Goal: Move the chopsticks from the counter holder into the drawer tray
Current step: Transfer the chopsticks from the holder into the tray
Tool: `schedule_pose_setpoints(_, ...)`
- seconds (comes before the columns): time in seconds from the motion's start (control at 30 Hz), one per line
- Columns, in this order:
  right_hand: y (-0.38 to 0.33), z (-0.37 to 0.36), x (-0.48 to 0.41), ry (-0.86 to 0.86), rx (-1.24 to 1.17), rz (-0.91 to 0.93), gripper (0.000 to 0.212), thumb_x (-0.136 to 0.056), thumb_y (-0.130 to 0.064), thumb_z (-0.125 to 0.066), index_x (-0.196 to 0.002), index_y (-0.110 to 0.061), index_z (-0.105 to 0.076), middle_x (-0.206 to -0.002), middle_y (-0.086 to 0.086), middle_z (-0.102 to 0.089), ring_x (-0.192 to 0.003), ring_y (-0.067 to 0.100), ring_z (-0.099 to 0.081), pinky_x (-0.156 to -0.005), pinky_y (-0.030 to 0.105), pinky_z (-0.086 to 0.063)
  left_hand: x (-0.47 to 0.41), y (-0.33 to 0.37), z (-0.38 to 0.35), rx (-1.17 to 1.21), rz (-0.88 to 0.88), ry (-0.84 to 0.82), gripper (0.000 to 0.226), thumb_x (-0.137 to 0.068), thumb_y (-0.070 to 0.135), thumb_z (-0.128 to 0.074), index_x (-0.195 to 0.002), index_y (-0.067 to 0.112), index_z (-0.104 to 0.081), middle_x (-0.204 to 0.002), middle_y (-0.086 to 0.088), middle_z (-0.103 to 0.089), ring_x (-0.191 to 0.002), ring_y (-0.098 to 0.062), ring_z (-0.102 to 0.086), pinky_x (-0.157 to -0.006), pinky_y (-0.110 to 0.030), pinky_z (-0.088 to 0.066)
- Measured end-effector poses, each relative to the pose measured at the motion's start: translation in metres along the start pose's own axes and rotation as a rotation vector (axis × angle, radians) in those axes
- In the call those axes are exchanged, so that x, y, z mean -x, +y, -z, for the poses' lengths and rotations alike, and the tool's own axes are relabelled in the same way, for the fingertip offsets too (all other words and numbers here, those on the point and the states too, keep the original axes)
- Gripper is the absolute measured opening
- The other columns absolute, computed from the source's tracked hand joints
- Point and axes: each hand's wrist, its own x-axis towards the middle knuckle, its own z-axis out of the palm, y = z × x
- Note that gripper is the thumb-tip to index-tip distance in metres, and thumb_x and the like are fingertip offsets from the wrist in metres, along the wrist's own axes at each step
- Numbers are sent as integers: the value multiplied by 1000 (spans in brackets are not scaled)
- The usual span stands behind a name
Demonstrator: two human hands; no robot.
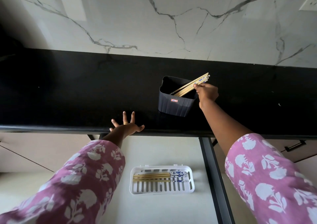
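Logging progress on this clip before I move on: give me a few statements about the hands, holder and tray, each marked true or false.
1. The right hand pinches chopsticks leaning in the black holder. True.
2. The white tray is empty. False: a row of chopsticks lies in it, side by side.
3. The left hand holds a chopstick. False: it holds nothing and rests open, fingers spread, at the edge of the counter.
4. The holder stands upright on the black counter. True.

Right hand (207, 93) pinches chopsticks (190, 85) in holder (176, 101)
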Motion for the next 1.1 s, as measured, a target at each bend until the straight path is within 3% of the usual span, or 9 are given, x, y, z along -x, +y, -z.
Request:
schedule_pose_setpoints(0.17, -9, 1, 1, 9, -8, 86, 14, -74, -8, -74, -86, 0, -72, -70, 8, -64, -63, 15, -57, -68, 28, -50, 1, -2, 1, 7, -8, 0, 77, -85, 72, -31, -148, 40, 0, -158, -1, 12, -139, -46, 20, -112, -61, 6)
schedule_pose_setpoints(0.37, -39, 17, 2, 61, -68, 254, 15, -80, -10, -68, -88, 2, -70, -75, 8, -64, -71, 17, -60, -75, 35, -54, 5, 2, 1, 46, 12, 55, 77, -85, 72, -32, -147, 42, 1, -158, 5, 12, -138, -49, 19, -110, -61, 2)
schedule_pose_setpoints(0.5, -59, 31, 16, 45, -204, 335, 16, -86, -4, -62, -98, 6, -65, -86, 13, -64, -75, 18, -65, -72, 27, -58, 13, 5, -5, 87, 36, 121, 76, -84, 73, -33, -146, 45, 1, -158, 10, 11, -139, -48, 16, -111, -60, 1)
schedule_pose_setpoints(0.7, -81, 55, 44, -4, -368, 454, 8, -91, -2, -55, -91, -10, -58, -82, 0, -61, -81, 14, -64, -74, 26, -59, 23, 8, -9, 134, 3, 138, 75, -85, 71, -35, -147, 45, 0, -158, 12, 11, -140, -45, 17, -112, -58, 4)
schedule_pose_setpoints(0.93, -78, 63, 72, -222, -373, 449, 19, -90, 0, -55, -81, -15, -59, -76, 3, -61, -72, 12, -65, -68, 26, -59, 29, 5, -7, 140, -27, 165, 75, -86, 70, -34, -147, 42, 1, -158, 11, 11, -141, -43, 16, -113, -56, 4)
schedule_pose_setpoints(1.1, -33, 44, 96, -391, -130, 503, 12, -87, 4, -58, -98, 2, -63, -75, 2, -62, -61, 0, -66, -60, 17, -57, 31, 5, -7, 147, -36, 171, 76, -86, 69, -36, -147, 43, 1, -157, 13, 12, -141, -42, 18, -112, -57, 5)
